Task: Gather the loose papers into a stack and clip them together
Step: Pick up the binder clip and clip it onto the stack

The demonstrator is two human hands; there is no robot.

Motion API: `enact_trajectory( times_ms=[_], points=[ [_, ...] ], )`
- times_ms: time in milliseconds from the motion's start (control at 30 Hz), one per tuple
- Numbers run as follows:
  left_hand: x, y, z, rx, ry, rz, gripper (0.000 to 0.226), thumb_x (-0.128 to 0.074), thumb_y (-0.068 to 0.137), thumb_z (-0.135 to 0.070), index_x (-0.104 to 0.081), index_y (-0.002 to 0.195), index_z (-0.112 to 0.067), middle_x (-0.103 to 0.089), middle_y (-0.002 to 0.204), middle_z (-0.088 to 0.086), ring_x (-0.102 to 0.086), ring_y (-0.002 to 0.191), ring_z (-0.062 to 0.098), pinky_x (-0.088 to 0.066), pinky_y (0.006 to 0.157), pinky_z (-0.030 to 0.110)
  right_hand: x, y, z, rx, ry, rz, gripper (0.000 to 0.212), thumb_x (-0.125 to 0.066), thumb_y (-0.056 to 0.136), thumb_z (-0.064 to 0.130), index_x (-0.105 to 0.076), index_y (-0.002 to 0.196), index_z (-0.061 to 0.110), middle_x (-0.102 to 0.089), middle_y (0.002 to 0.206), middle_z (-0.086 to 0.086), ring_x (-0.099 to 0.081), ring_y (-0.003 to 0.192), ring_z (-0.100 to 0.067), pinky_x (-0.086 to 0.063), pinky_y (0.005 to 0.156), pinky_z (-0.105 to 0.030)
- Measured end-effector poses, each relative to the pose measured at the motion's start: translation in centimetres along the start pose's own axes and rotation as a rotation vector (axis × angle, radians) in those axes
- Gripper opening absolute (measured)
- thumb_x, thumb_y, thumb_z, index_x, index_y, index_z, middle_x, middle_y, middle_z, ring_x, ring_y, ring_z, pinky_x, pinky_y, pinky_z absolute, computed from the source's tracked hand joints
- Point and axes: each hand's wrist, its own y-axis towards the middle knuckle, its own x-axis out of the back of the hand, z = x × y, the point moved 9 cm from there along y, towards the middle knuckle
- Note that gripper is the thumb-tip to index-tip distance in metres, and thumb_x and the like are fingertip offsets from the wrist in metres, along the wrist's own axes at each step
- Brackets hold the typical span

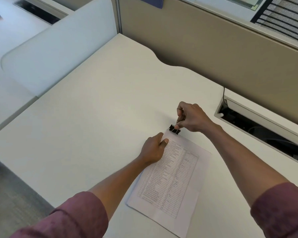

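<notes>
A stack of white papers [175,179] with a printed table on the top sheet lies on the white desk [93,126], slanting from the near middle toward the far right. A black binder clip [174,129] sits on the stack's far edge. My right hand [191,117] pinches the clip's wire handles from the far side. My left hand [155,149] grips the stack's far left corner, thumb on the top sheet, just beside the clip.
A grey cable tray [258,124] with a dark open slot runs along the desk's right side. Beige partition walls [205,45] stand behind the desk. A frosted divider panel [58,48] rises at the left. Grey carpet [10,200] shows past the desk's near left edge.
</notes>
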Motion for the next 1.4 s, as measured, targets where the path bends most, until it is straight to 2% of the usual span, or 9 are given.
enact_trajectory(
  times_ms=[200,267,400,567,633,900,1000,1233,1400],
  points=[
    [-0.2,-0.2,0.0,-0.020,-0.009,-0.010,0.029,-0.049,0.115,-0.032,-0.050,0.093,-0.012,-0.066,0.086,0.015,-0.057,0.079,0.035,-0.045,0.073,0.047,-0.7,0.3,-0.5,-0.014,0.048,0.047,0.047,-0.089,0.075,-0.001,-0.049,0.087,0.021,-0.082,0.075,0.003,-0.077,0.073,0.001,-0.060,0.082,-0.042],
    [0.0,-0.3,-0.2,-0.031,-0.005,-0.026,0.027,-0.049,0.114,-0.032,-0.049,0.094,-0.014,-0.064,0.084,0.013,-0.056,0.076,0.031,-0.046,0.073,0.046,-0.9,0.5,-0.4,-0.002,0.058,0.083,0.048,-0.090,0.074,-0.002,-0.048,0.088,0.018,-0.082,0.078,0.001,-0.077,0.075,0.001,-0.060,0.082,-0.042],
    [-0.2,-0.3,-0.3,-0.054,0.013,-0.023,0.025,-0.049,0.114,-0.032,-0.050,0.096,-0.015,-0.069,0.086,0.016,-0.063,0.082,0.037,-0.051,0.075,0.050,-1.4,1.1,-0.3,0.014,0.096,0.162,0.047,-0.088,0.073,-0.006,-0.049,0.089,0.013,-0.083,0.081,-0.003,-0.079,0.075,-0.006,-0.062,0.079,-0.044],
    [-0.3,-0.3,-0.3,-0.059,0.023,-0.022,0.022,-0.050,0.114,-0.031,-0.047,0.097,-0.018,-0.070,0.087,0.018,-0.063,0.082,0.039,-0.051,0.075,0.050,-2.1,2.0,-0.3,0.010,0.153,0.253,0.047,-0.086,0.074,-0.011,-0.048,0.090,0.012,-0.084,0.086,-0.009,-0.080,0.075,-0.016,-0.059,0.067,-0.028],
    [-0.3,-0.1,-0.2,-0.058,0.029,-0.022,0.022,-0.050,0.114,-0.031,-0.047,0.097,-0.018,-0.070,0.087,0.019,-0.063,0.082,0.039,-0.050,0.076,0.050,-2.3,2.3,-0.3,0.009,0.154,0.287,0.047,-0.085,0.077,-0.010,-0.048,0.091,0.013,-0.084,0.089,-0.009,-0.080,0.081,-0.019,-0.059,0.070,-0.027],
    [-0.3,0.0,0.0,-0.050,0.017,-0.014,0.025,-0.049,0.115,-0.032,-0.046,0.095,-0.017,-0.068,0.084,0.018,-0.062,0.082,0.041,-0.049,0.073,0.049,-3.2,2.4,-0.5,0.000,0.153,0.400,0.043,-0.086,0.082,-0.003,-0.056,0.105,0.017,-0.082,0.100,-0.011,-0.078,0.100,-0.033,-0.061,0.092,-0.046],
    [-0.5,0.1,0.1,-0.048,0.017,0.001,0.027,-0.048,0.115,-0.033,-0.046,0.095,-0.015,-0.064,0.082,0.018,-0.053,0.073,0.034,-0.041,0.068,0.044,-3.4,2.4,-0.4,0.001,0.145,0.423,0.044,-0.086,0.083,0.000,-0.057,0.111,0.016,-0.082,0.099,-0.009,-0.077,0.100,-0.031,-0.061,0.095,-0.048],
    [-0.4,0.1,0.4,-0.015,-0.033,0.000,0.034,-0.049,0.115,-0.033,-0.040,0.087,-0.017,-0.048,0.071,0.002,-0.040,0.067,0.021,-0.032,0.066,0.039,-3.0,1.6,-1.1,-0.054,0.270,0.383,0.068,-0.093,0.080,0.016,-0.056,0.137,0.021,-0.083,0.103,-0.001,-0.078,0.097,-0.021,-0.061,0.094,-0.040],
    [-0.2,-0.1,1.0,0.026,-0.160,0.008,0.035,-0.051,0.114,-0.034,-0.046,0.091,-0.007,-0.055,0.079,0.014,-0.044,0.073,0.020,-0.036,0.069,0.038,-2.9,-1.8,-4.1,-0.176,0.467,0.291,0.064,-0.095,0.079,0.018,-0.062,0.133,0.022,-0.084,0.103,-0.004,-0.078,0.099,-0.020,-0.058,0.095,-0.039]
  ],
)
